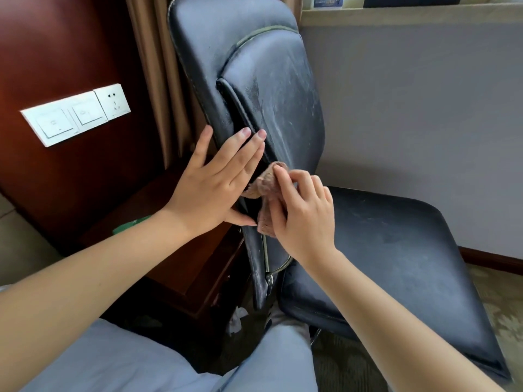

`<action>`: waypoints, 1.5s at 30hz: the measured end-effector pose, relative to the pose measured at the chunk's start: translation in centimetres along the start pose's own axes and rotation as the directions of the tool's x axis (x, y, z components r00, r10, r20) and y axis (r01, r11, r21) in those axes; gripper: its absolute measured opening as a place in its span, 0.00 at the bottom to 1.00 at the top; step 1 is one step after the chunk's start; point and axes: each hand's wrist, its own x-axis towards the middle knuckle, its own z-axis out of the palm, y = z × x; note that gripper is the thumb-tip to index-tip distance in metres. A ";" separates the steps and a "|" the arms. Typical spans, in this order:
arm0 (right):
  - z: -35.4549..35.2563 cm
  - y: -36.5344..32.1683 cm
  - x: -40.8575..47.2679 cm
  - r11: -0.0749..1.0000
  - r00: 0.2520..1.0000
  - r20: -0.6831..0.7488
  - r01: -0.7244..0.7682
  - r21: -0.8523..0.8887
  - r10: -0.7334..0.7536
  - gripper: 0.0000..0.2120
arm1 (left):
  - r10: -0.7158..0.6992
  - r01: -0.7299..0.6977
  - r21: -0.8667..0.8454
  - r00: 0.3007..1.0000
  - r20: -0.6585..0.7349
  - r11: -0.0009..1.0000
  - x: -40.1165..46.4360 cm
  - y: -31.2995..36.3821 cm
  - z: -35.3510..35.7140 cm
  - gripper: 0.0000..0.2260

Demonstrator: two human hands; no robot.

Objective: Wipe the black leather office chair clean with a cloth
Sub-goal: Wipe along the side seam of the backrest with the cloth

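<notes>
Fingers of the right hand are curled around a small pinkish-brown cloth and pinch it against the side edge of the backrest. Beside it, the left hand lies flat on the same edge with straight fingers; its thumb is under the cloth, and the fingertips touch a narrow raised pad on the side of the backrest. The cloth sits between the two hands, bunched up, at the lower part of the backrest.

Both belong to the black leather office chair, which is seen from the side; its seat goes to the right and has pale dusty marks, as the backrest has too. Below are the person's knees in light blue trousers. To the left stands a dark red wooden panel with white wall switches, and a brown curtain hangs behind the chair.
</notes>
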 end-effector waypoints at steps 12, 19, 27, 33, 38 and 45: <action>-0.7 -0.6 1.4 0.999 1.000 -0.021 -0.020 0.043 0.021 0.17 | -0.028 0.027 -0.021 0.999 -0.031 0.999 0.0 0.3 0.2 0.53; -0.2 0.3 -2.4 0.996 0.994 0.062 -0.091 0.024 0.090 0.16 | -0.052 0.052 -0.002 0.996 -0.068 0.999 0.0 0.3 0.5 0.56; -0.7 -1.3 2.7 0.998 0.998 -0.050 -0.031 0.060 0.034 0.16 | -0.053 0.050 -0.061 0.997 -0.047 0.997 -0.1 0.2 -0.2 0.53; 0.0 1.3 -3.3 0.999 0.997 0.061 -0.049 -0.008 0.049 0.15 | -0.046 0.045 0.027 0.999 0.008 0.999 -0.1 0.2 -0.3 0.59; 0.3 1.8 -4.8 0.996 0.993 0.079 -0.092 -0.011 0.093 0.15 | -0.079 0.078 0.018 0.997 0.023 0.997 -0.2 0.9 -0.4 0.58; 0.8 1.1 -2.5 0.990 0.995 -0.012 -0.101 0.099 0.103 0.15 | -0.076 0.076 -0.010 0.997 0.021 0.997 -0.3 1.3 -0.5 0.56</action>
